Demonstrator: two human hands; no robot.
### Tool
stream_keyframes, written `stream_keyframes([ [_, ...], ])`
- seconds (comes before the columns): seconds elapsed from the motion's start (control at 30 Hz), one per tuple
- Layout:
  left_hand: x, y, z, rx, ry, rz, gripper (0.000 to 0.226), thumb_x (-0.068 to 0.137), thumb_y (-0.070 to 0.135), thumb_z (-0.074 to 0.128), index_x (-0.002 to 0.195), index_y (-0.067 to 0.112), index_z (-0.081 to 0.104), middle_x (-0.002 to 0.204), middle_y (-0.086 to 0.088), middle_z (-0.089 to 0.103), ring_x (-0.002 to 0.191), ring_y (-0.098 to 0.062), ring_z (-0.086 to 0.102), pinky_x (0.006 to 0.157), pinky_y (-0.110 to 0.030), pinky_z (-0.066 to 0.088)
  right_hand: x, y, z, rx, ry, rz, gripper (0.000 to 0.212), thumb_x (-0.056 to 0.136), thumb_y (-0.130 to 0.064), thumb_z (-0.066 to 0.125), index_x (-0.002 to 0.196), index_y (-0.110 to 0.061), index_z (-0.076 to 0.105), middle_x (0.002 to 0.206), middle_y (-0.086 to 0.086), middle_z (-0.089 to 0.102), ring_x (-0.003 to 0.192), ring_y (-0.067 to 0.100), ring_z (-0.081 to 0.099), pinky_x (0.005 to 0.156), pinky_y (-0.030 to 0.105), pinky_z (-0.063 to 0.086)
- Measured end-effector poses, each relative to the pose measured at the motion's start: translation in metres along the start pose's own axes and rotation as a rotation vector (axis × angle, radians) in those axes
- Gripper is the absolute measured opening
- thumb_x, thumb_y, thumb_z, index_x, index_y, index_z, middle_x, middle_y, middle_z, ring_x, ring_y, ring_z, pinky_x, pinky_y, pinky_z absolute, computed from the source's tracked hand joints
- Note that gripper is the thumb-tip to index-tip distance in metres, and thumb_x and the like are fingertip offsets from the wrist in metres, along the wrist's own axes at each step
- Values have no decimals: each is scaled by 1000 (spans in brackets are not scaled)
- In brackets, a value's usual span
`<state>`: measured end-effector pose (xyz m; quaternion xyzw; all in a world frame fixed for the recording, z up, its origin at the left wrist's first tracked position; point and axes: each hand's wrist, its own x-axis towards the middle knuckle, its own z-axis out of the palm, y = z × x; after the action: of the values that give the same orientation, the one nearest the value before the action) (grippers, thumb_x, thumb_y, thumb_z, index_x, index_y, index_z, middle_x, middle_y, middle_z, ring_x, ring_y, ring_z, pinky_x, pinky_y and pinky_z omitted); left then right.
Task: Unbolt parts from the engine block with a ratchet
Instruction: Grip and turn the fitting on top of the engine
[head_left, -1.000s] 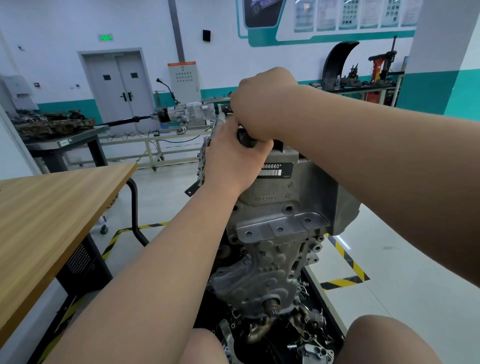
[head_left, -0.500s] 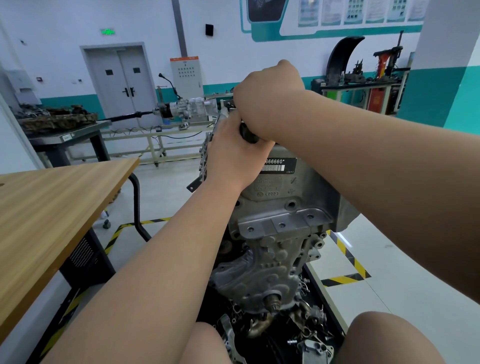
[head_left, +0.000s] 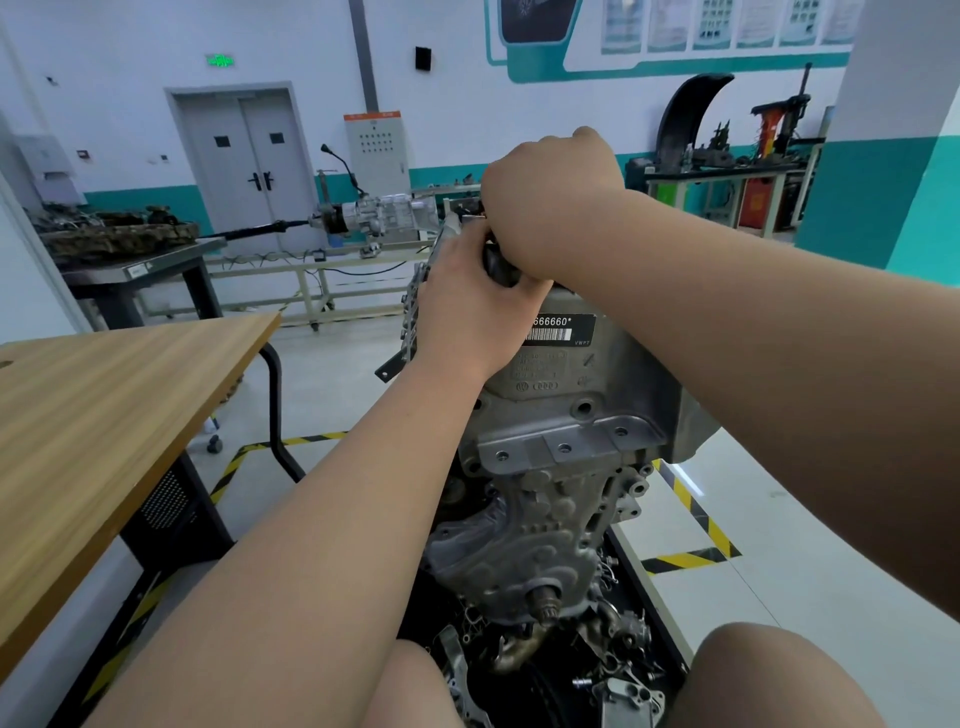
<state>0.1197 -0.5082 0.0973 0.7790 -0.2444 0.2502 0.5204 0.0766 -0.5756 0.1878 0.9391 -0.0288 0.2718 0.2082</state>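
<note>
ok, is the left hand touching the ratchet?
Touching. Head view: the left hand curls round the dark ratchet handle with no gap, and the right hand grips it from above.

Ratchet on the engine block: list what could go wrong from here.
1. The left hand and right hand both grip the ratchet close above the engine block; a sudden slip could drive knuckles into its metal edges.
2. The hands hide where the ratchet meets the block, so poor seating may go unnoticed.
</note>
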Motion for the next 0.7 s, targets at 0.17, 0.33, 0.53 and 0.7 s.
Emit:
stream_keyframes([
  [0.17,1,-2,1,22,12,6,28,59,62,47,76,40,45,91,1,59,82,-18,53,81,-42,51,1,4,7,19,34,3,29,88,-8,47,66,-15,31,69,4,34,83,27,40,78,37,28],
  [0.33,-1,1,0,61,8,-9,63,61,66,49,114,32,59,113,6,61,104,-17,57,91,-44,49,0,12,8,102,1,-10,21,88,-13,53,73,-12,38,72,3,35,86,27,38,76,38,32],
  [0.53,-4,4,-2,51,-22,-27,38,60,64,48,86,37,48,100,-1,62,93,-23,58,85,-47,52,2,5,4,30,10,-29,30,87,-7,52,67,-17,32,70,3,36,83,28,42,77,37,31],
  [0.7,-3,4,-1,34,-5,-31,27,61,63,51,75,41,47,93,2,60,87,-22,58,82,-45,52,4,6,2,-40,3,-75,28,87,-9,51,67,-17,33,70,2,38,63,19,41,77,36,29],
])
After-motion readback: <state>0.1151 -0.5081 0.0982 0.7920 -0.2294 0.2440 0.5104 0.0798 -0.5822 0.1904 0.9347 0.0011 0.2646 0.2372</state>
